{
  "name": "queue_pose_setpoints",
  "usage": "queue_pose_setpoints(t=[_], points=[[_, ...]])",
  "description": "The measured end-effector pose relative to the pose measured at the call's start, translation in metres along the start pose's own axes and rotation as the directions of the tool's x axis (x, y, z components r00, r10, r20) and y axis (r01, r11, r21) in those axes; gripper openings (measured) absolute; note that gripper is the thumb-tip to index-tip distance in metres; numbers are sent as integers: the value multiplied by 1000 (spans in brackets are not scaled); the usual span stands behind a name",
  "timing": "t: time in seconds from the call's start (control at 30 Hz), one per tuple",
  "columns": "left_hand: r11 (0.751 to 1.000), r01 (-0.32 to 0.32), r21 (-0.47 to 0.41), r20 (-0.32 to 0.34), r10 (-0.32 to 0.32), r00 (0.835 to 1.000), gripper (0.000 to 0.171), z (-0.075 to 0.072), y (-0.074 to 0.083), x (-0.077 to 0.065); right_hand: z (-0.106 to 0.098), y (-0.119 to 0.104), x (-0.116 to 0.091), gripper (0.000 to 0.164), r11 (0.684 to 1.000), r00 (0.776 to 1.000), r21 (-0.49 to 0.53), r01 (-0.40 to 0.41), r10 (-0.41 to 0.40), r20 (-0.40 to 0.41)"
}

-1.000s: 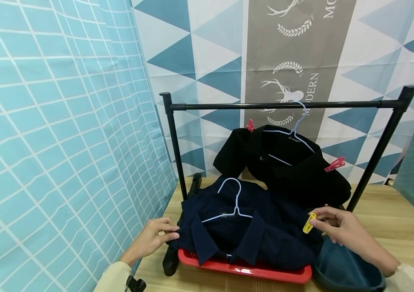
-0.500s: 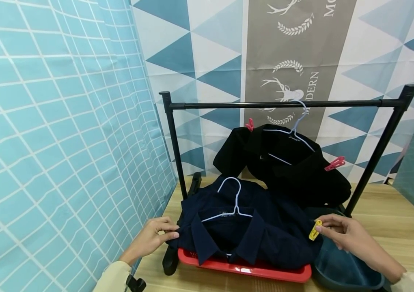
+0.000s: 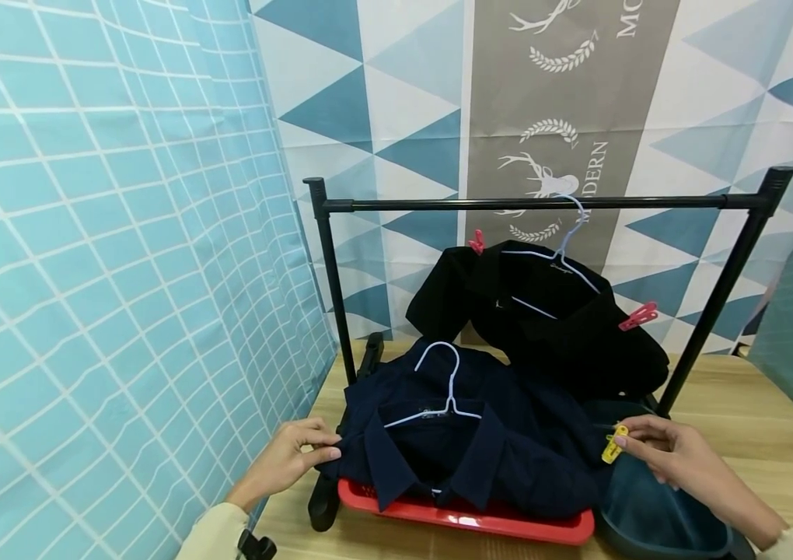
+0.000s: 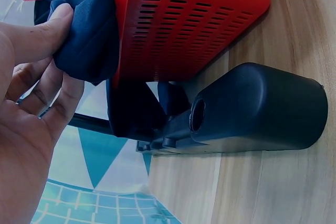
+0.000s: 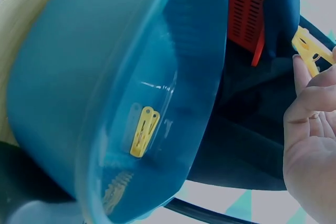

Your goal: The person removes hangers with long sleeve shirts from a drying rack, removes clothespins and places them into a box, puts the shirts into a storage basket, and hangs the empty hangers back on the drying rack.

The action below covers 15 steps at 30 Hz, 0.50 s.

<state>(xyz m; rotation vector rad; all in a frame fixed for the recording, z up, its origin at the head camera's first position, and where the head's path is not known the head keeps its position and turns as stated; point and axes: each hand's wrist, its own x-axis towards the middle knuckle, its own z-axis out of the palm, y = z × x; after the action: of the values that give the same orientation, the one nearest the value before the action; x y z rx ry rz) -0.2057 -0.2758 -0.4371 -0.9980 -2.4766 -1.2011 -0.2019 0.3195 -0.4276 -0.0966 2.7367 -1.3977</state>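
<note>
My left hand [image 3: 289, 459] pinches the left edge of a navy collared shirt [image 3: 522, 474] between thumb and fingers; the bunched cloth [image 4: 89, 35] shows in the left wrist view. A pale hanger [image 3: 451, 389] lies inside the shirt's neck, its hook off the bar. On the right, my right hand [image 3: 676, 459] pinches a yellow clothespin [image 3: 615, 445] close to the shirt's right edge. In the right wrist view the clothespin [image 5: 308, 48] is right beside navy cloth; whether it touches, I cannot tell. Beneath the shirt is a red basket [image 3: 466, 523].
A black rack [image 3: 396, 205] carries a black shirt [image 3: 529, 327] on a hanger, with red clothespins [image 3: 638, 316] at its shoulders. Below my right hand sits a blue basin [image 3: 662, 513]; another yellow clothespin [image 5: 144, 132] lies inside it. A tiled-pattern curtain [image 3: 124, 233] borders the left.
My right hand has moved a little to the right and down with the yellow clothespin, away from the shirt's middle. My left hand keeps its hold on the shirt.
</note>
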Motion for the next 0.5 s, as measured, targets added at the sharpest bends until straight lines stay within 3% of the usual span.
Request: queue_pose_setpoints(t=[0.5], points=[[1000,0,9,-7,0,1000,19,0,-1,-2,-8,10,1,64,996,996,-9,-86,87,24]])
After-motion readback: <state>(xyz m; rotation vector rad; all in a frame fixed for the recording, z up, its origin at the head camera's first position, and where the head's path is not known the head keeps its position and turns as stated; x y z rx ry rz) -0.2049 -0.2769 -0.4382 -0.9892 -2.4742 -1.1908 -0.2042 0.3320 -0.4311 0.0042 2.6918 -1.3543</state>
